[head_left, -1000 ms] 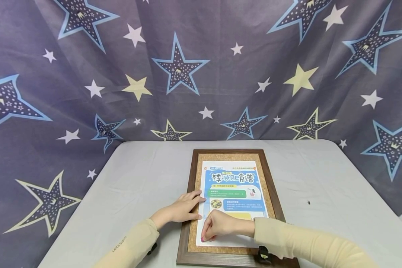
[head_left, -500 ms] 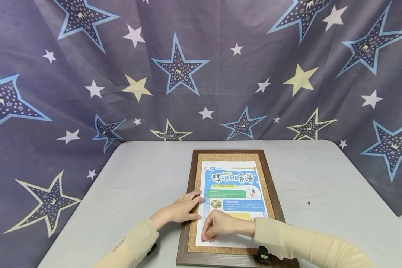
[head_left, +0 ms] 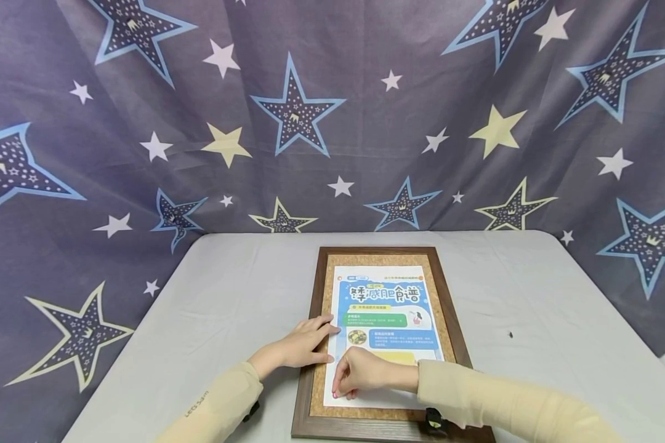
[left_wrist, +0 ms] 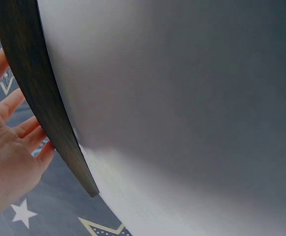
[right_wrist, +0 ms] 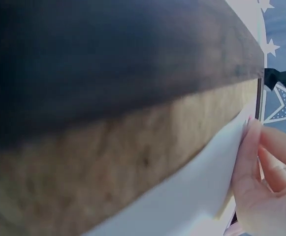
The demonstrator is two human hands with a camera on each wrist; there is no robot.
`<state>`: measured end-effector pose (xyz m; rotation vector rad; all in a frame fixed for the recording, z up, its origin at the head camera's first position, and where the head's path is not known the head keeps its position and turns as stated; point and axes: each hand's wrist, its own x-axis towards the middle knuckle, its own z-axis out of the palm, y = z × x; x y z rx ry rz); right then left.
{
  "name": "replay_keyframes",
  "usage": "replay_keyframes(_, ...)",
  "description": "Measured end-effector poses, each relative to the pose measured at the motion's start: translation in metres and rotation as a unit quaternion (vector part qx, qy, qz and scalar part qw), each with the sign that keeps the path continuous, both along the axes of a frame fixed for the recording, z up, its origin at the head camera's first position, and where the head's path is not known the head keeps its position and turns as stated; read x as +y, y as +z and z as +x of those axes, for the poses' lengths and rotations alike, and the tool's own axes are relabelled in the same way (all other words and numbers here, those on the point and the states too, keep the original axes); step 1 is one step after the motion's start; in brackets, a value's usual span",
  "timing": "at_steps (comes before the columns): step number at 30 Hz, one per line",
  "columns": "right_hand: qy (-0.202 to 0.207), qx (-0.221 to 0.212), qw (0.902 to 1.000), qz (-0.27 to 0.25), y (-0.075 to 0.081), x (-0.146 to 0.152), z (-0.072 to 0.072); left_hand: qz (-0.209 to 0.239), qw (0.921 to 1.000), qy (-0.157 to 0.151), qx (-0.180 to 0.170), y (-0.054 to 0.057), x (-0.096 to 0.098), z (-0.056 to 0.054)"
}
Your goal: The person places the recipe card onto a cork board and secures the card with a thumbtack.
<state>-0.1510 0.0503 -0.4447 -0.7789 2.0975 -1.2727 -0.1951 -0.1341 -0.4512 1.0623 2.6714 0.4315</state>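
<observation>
A printed poster [head_left: 388, 320] with blue and green blocks lies on a cork board [head_left: 449, 344] in a dark wooden frame [head_left: 449, 295]. My left hand [head_left: 305, 343] rests across the frame's left side, fingers extended onto the poster's left edge. At the poster's lower left corner, my right hand [head_left: 362, 372] pinches a small pink pushpin [head_left: 335, 395] between thumb and index finger. The right wrist view shows those fingertips against the white paper [right_wrist: 182, 196], with only a bit of pink visible. Whether the pin's point is in the cork is hidden.
The board lies on a pale grey table [head_left: 244, 277]. A tiny dark object [head_left: 511, 335] sits on the table right of the frame. Behind the table hangs a star-patterned curtain [head_left: 332, 123]. Reddish spots show at the poster's upper corners.
The right hand stays at the lower left corner, its wrist shifting very slightly left. The left hand and the board look unmoved.
</observation>
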Motion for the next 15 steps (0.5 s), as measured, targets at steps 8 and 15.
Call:
replay_keyframes(8, 0.017, -0.004, 0.9998, -0.008, -0.0005, 0.0020, -0.0025, 0.003, 1.0000, -0.001, 0.000, 0.0007, -0.0003, 0.0002)
replay_keyframes(15, 0.047, -0.047, 0.9971, -0.037, 0.0011, 0.0089, -0.0068, 0.006, 1.0000, -0.002, 0.002, 0.0001, -0.0007, 0.0003)
